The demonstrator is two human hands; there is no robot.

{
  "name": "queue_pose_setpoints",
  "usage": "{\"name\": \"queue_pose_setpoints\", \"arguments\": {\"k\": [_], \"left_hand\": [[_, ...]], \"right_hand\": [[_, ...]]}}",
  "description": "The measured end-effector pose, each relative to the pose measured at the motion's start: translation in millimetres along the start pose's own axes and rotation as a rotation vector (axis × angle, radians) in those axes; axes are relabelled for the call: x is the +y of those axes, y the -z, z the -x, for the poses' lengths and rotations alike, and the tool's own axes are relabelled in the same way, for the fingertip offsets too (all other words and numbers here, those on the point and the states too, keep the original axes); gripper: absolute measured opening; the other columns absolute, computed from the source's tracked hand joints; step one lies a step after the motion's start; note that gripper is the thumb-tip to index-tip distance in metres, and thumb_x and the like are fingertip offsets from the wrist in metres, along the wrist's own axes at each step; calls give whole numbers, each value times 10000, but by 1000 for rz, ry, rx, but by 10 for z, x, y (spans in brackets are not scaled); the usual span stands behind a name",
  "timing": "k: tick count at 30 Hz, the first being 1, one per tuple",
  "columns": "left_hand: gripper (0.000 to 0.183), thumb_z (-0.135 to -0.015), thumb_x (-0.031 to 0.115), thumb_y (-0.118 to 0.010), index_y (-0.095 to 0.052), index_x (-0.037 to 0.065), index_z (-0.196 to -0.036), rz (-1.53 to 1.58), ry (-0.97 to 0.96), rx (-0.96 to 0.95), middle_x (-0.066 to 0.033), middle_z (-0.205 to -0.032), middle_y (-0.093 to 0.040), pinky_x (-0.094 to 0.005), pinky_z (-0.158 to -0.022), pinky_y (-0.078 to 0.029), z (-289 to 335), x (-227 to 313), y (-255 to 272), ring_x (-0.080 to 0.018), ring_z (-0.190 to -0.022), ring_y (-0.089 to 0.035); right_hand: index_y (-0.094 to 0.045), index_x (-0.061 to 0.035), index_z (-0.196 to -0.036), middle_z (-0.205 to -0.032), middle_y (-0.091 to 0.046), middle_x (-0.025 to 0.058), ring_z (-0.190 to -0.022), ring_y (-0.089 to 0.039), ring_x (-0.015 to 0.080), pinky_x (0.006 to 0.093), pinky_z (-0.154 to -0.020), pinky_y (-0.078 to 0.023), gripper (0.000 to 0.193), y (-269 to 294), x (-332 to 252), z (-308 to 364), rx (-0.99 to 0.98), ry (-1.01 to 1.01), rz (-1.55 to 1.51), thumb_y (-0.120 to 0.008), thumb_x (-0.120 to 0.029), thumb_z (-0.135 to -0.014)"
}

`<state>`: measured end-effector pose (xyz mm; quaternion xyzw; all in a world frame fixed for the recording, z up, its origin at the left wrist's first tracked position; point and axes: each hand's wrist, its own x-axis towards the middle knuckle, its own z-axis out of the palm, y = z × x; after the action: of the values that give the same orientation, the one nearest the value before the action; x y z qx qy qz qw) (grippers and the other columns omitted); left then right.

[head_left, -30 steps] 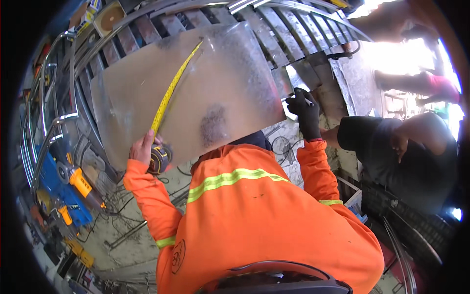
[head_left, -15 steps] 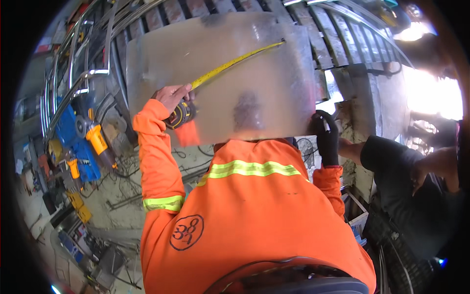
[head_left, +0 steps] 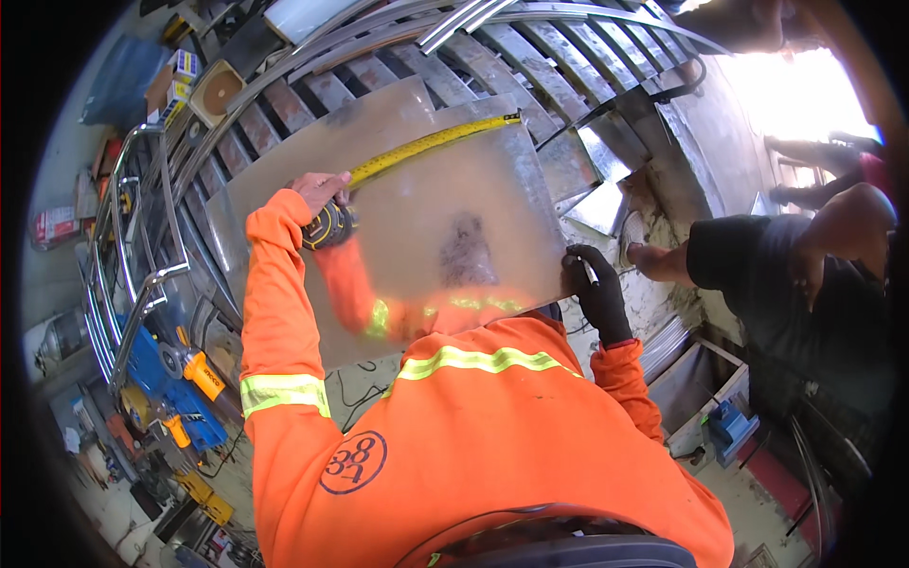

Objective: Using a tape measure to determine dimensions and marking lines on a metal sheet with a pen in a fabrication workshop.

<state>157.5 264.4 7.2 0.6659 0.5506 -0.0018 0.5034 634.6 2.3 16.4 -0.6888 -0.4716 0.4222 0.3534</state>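
My left hand (head_left: 320, 194), bare, is closed on a black and yellow tape measure (head_left: 329, 226). Its yellow blade (head_left: 431, 149) runs out to the right over a shiny metal sheet (head_left: 407, 222), with the end hook by the far right edge. Thumb and fingers are pressed together near the blade's mouth. My right hand (head_left: 598, 295), in a black glove, is closed around a slim white pen-like stick (head_left: 592, 273) at the sheet's near right corner. An orange sleeve and a dark smudge show on the sheet's surface.
Beneath the sheet is a slatted metal rack (head_left: 530, 71). Bent shiny tubes (head_left: 118, 256) and a yellow angle grinder (head_left: 202, 371) are at the left. Another person's leg (head_left: 668, 262) is at the right, near an open metal box (head_left: 701, 383).
The view has turned, so the sheet and rack look more slanted, and a second sheet edge shows at the far side. Both hands keep their holds; the blade stays stretched over the sheet.
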Motion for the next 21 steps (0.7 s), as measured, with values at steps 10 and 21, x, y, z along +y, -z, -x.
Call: {"name": "queue_pose_setpoints", "arguments": {"k": [10,21], "left_hand": [[635,-1015,576,-504,-722,8,-833,-102,12,-30,-78,-764,-696,-374,-760,-494,-315,-29,168,-196,-742,-631],[667,-981,655,-491,-735,50,-841,-231,225,-141,-77,-788,-681,-377,-774,-488,-125,151,124,-216,-738,-626]], "right_hand": [[-666,-65,-1172,-985,-717,107,-912,-692,190,337,-840,-534,230,39,-38,-41,-12,-24,93,-642,-233,-1017],[-629,-61,-1174,-811,-666,72,-739,-649,160,332,-699,-529,206,66,-107,226,-84,-53,49,-611,-216,-1040]]}}
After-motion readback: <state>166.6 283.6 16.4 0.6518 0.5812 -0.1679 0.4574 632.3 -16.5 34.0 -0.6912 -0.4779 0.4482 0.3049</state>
